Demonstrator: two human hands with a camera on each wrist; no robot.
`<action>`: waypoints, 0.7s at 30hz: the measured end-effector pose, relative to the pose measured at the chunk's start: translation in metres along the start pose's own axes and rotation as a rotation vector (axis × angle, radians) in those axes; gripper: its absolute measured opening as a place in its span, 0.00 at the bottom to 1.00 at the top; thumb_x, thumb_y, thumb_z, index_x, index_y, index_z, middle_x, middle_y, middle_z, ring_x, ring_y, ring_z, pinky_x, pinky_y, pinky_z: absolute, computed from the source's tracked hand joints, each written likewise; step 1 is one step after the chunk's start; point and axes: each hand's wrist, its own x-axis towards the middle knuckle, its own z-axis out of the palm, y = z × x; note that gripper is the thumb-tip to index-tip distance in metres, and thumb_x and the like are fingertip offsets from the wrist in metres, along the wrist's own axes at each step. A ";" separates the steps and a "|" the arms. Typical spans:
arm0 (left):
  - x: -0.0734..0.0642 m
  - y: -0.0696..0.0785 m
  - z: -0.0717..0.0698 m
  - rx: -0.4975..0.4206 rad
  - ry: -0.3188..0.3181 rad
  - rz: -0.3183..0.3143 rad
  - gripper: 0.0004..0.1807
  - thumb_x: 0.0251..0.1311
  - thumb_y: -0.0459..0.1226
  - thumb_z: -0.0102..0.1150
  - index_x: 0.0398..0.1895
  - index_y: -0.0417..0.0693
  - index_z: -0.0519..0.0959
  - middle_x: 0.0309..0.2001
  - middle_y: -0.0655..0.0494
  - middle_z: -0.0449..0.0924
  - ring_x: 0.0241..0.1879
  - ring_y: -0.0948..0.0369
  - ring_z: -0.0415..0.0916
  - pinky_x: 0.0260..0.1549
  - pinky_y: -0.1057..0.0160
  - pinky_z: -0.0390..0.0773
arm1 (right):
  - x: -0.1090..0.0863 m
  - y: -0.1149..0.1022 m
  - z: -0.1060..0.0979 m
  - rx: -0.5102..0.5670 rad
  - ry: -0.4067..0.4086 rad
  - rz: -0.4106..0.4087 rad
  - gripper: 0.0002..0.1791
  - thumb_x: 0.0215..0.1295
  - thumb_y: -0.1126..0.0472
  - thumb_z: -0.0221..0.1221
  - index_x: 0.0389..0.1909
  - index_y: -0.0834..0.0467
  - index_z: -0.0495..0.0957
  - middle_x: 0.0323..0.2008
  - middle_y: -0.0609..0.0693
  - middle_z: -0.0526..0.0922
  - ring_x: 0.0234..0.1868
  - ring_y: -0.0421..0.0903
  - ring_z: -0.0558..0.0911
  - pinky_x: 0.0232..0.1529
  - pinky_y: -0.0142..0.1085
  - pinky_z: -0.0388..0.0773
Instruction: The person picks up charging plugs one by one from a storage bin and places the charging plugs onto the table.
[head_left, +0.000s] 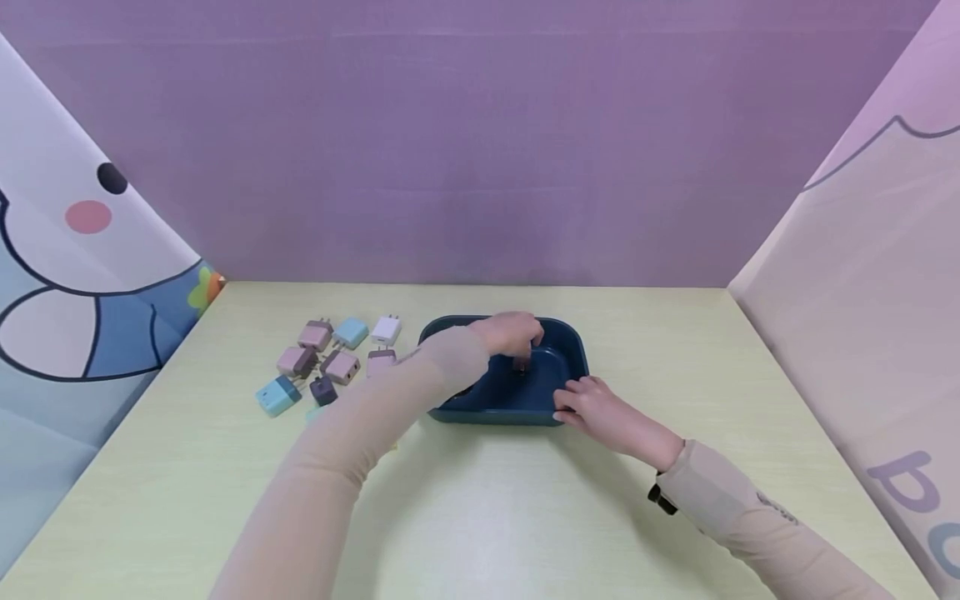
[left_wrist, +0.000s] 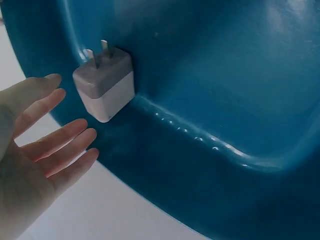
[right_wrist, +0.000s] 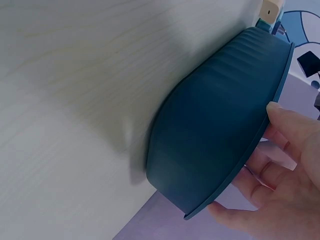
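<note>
A dark blue plastic basin (head_left: pixel 510 417) stands on the table. Inside it, in the left wrist view, a pale pink plug charger (left_wrist: pixel 107 85) with a mauve prong end leans by the wall, prongs up. My left hand (head_left: pixel 513 333) reaches over the basin above that charger. In its wrist view the left fingers (left_wrist: pixel 65 135) are spread and nearly straight, apart from the charger. My right hand (head_left: pixel 596 408) grips the basin's near right rim, thumb outside and fingers over the edge. Something small inside the basin is mostly hidden by the left sleeve.
Left of the basin lie several plug chargers: pink-and-mauve ones (head_left: pixel 315 335), blue ones (head_left: pixel 278 396), a white one (head_left: pixel 386 330) and a dark one (head_left: pixel 323 390). The left forearm hides part of this group. A purple backdrop (head_left: pixel 480 167) rises behind the table (head_left: pixel 660 358).
</note>
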 end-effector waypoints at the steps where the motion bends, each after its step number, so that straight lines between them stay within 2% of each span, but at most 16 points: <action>1: 0.001 0.000 0.000 0.001 0.000 -0.002 0.15 0.59 0.35 0.50 0.50 0.46 0.74 0.49 0.55 0.73 0.44 0.62 0.70 0.46 0.64 0.70 | 0.000 0.000 0.000 -0.002 0.001 -0.001 0.09 0.56 0.63 0.58 0.22 0.54 0.67 0.20 0.41 0.62 0.24 0.39 0.61 0.32 0.34 0.57; 7: 0.005 0.001 0.003 0.034 0.006 0.007 0.14 0.58 0.34 0.51 0.48 0.46 0.75 0.47 0.55 0.74 0.40 0.62 0.70 0.43 0.65 0.71 | 0.000 0.000 0.000 -0.002 0.003 -0.005 0.10 0.56 0.63 0.58 0.21 0.54 0.67 0.20 0.40 0.61 0.24 0.39 0.61 0.32 0.34 0.57; 13: 0.009 0.002 0.004 0.079 0.026 0.024 0.14 0.58 0.36 0.53 0.47 0.45 0.75 0.45 0.55 0.74 0.41 0.62 0.70 0.43 0.65 0.71 | 0.000 0.000 0.000 -0.001 0.004 -0.005 0.09 0.56 0.63 0.58 0.22 0.54 0.67 0.20 0.41 0.62 0.24 0.40 0.61 0.32 0.34 0.58; 17: 0.010 0.001 0.004 0.047 0.021 0.006 0.13 0.58 0.36 0.53 0.46 0.45 0.75 0.44 0.55 0.74 0.39 0.62 0.70 0.42 0.65 0.71 | 0.000 0.001 0.001 0.010 0.000 0.001 0.09 0.56 0.63 0.58 0.22 0.54 0.67 0.20 0.41 0.62 0.24 0.40 0.61 0.32 0.35 0.57; 21: 0.009 -0.001 0.005 -0.046 -0.023 -0.041 0.11 0.57 0.36 0.54 0.43 0.46 0.77 0.39 0.57 0.75 0.35 0.62 0.70 0.37 0.65 0.71 | 0.001 0.001 0.002 0.018 -0.003 0.006 0.09 0.56 0.62 0.58 0.22 0.53 0.67 0.20 0.41 0.62 0.24 0.39 0.61 0.32 0.35 0.58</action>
